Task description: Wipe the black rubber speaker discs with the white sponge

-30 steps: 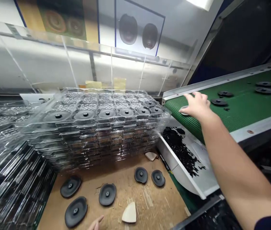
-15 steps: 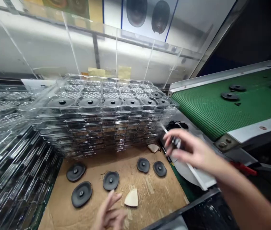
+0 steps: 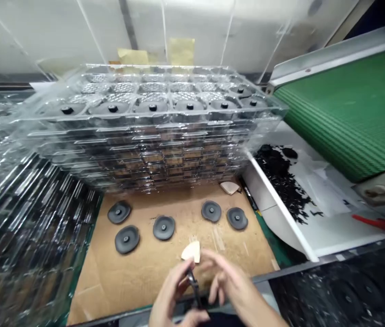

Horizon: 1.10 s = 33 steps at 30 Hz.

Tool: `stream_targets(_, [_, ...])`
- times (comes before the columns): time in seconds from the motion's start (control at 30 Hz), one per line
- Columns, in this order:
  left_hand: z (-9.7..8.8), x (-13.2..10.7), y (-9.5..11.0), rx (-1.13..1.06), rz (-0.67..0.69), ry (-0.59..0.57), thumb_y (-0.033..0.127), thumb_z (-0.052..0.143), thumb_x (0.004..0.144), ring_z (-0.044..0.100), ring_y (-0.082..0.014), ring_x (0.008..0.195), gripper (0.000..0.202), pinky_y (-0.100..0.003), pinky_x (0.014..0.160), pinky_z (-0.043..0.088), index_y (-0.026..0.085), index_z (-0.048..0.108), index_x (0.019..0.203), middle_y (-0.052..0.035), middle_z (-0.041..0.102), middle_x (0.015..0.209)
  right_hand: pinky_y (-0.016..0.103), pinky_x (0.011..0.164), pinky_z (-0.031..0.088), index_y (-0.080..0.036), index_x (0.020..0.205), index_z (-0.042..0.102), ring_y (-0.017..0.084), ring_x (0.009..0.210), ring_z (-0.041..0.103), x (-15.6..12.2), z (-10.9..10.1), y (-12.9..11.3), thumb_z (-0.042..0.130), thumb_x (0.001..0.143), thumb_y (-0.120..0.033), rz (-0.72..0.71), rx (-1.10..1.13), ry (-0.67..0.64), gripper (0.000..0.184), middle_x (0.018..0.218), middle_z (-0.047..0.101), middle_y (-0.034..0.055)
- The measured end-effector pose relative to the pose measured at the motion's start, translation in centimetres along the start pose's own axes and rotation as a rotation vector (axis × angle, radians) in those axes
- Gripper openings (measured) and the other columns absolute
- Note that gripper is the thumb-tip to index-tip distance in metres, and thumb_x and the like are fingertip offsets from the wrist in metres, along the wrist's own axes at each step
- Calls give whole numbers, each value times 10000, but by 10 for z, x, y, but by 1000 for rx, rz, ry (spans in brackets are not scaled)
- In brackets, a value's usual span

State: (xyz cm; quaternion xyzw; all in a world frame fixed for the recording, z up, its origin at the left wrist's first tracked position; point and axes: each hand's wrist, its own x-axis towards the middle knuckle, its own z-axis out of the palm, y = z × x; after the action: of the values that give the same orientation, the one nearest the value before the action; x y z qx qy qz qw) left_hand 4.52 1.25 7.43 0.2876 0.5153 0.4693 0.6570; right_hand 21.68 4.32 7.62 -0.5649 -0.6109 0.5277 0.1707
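My left hand [image 3: 168, 295] and my right hand [image 3: 229, 284] meet low at the near edge of the cardboard sheet [image 3: 137, 277]. Both are blurred, with fingers curled around a small dark part [image 3: 192, 284] held between them. Several black round discs [image 3: 163, 227] lie loose on the cardboard just beyond the hands. A pale wedge-shaped piece [image 3: 192, 251] lies right above my fingers.
A tall stack of clear plastic trays [image 3: 151, 136] holding black discs stands behind the cardboard. More clear trays [image 3: 25, 227] lean at the left. At the right are a green conveyor belt [image 3: 349, 113] and a white chute [image 3: 301, 213] with black scraps.
My right hand left the conveyor, came down across the chute and joined my left hand near the cardboard's front edge. The view tilted downward.
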Motion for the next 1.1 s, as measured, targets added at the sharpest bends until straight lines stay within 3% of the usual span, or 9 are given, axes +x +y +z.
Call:
stream_targets(0.17, [-20,5,10,-653,-356,137,368,735,689,588,-297,1124,644,-401,1014,427,298,497,1283,-107,601,1276,443,840,518,-169,1172,577,267,953,621,34,19,26,504,867,-365,-65,-188,159,369,1226,479,179])
stream_targets(0.3, [-27,8,24,-804,-361,142,371,699,726,549,-290,1175,526,-386,1042,402,258,559,1219,-97,620,1252,396,803,528,-167,1021,627,233,901,618,33,34,29,429,895,-249,-248,-198,104,249,968,634,125])
stream_targets(0.4, [-27,12,31,-826,-371,148,392,690,723,576,-288,1142,442,-374,1002,443,244,624,1134,-91,660,1185,315,705,534,-188,987,645,184,762,627,35,23,9,450,903,-232,-310,-187,87,216,818,666,64])
stream_targets(0.6, [-13,21,41,-686,-393,70,314,798,615,651,-201,973,498,-272,830,535,221,655,1083,-63,698,1051,319,838,478,-194,1128,569,176,960,593,35,2,-77,463,903,-160,-467,-154,236,251,1071,648,52])
stream_targets(0.7, [-8,23,46,-587,-454,54,207,808,604,665,-170,880,508,-207,735,533,233,658,1089,-38,708,958,308,749,478,-146,1069,590,161,800,584,29,6,-102,446,876,-102,-511,-166,119,245,914,659,51])
stream_targets(0.77, [-5,23,49,-569,-450,82,174,813,582,666,-162,856,518,-201,724,533,249,664,1072,-16,706,938,286,690,474,-152,1009,612,150,748,573,29,8,-106,449,870,-88,-444,-172,1,223,858,649,36])
stream_targets(0.9, [-3,26,51,-604,-412,36,244,821,583,663,-142,816,431,-217,825,512,206,688,991,-1,703,813,323,709,466,-97,1079,583,174,778,570,33,5,-102,430,879,-82,-573,-180,187,252,895,655,87])
stream_targets(0.97, [-5,27,52,-601,-399,-8,230,808,607,660,-169,890,450,-250,884,495,191,671,1034,-39,714,932,297,721,476,-114,1105,562,157,771,573,28,-1,-98,437,873,-75,-618,-131,113,266,884,658,73])
stream_targets(1.1, [-5,26,52,-620,-462,-57,281,830,573,661,-197,932,527,-248,865,509,196,669,1067,-66,708,1014,247,640,466,-184,1075,573,130,679,560,13,-18,-93,465,873,-99,-426,-255,53,245,809,640,24])
